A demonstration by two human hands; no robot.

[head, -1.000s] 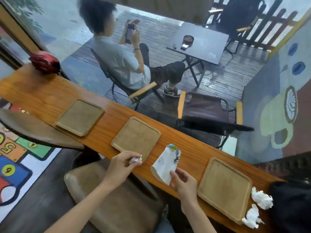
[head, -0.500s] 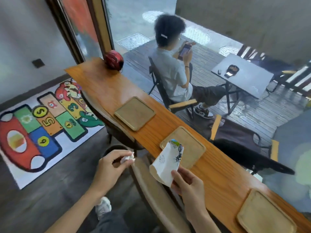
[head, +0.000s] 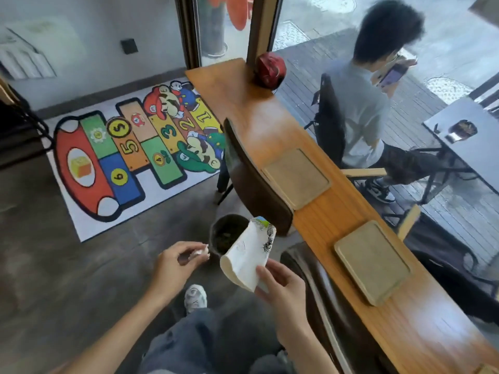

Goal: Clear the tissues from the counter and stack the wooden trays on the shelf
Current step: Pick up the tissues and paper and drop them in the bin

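My left hand pinches a small crumpled white tissue just left of a dark round bin on the floor. My right hand holds a flattened white paper cup with printed drawings, tilted in front of the bin. Two wooden trays lie on the long wooden counter: one further off, partly behind a chair back, and one nearer. No shelf is in view.
A dark chair back and a nearer chair stand against the counter. A red helmet-like object sits at the counter's far end. A colourful hopscotch rug covers the floor at left. A person sits outside the window.
My view has swung left and away from the counter toward the floor. Both hands moved off the counter, carrying tissue and cup over to the floor bin, which has come into view.
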